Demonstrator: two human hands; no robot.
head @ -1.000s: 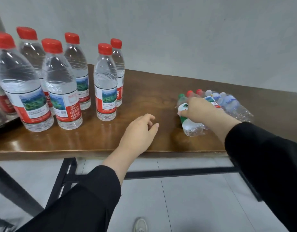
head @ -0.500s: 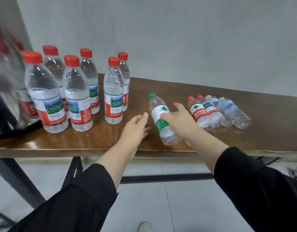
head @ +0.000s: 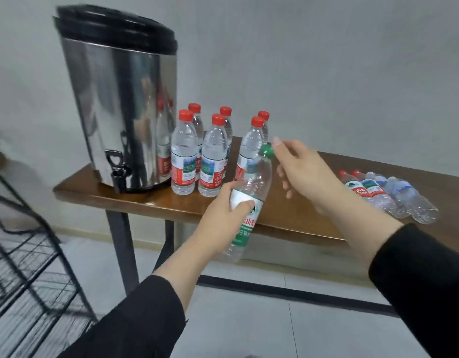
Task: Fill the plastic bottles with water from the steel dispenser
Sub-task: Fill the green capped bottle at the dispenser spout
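Note:
My left hand [head: 224, 220] grips an empty green-labelled plastic bottle [head: 249, 202] by its middle, holding it tilted above the table's front edge. My right hand [head: 302, 171] is at the bottle's green cap [head: 266, 150], fingertips touching it. The steel dispenser [head: 119, 109] with a black lid and black tap [head: 117, 171] stands at the table's left end. Several filled red-capped bottles [head: 184, 156] stand upright next to it. Several empty bottles [head: 386, 195] lie on their sides at the right.
The brown wooden table [head: 295, 215] on black legs runs along a grey wall. A black wire rack [head: 29, 267] stands on the floor at the left, close to the table's end. Pale floor tiles lie below.
The green-capped bottle has gone from my right hand on the table into my left hand, lifted up. My right hand moved to its cap. The view swung left, showing the dispenser.

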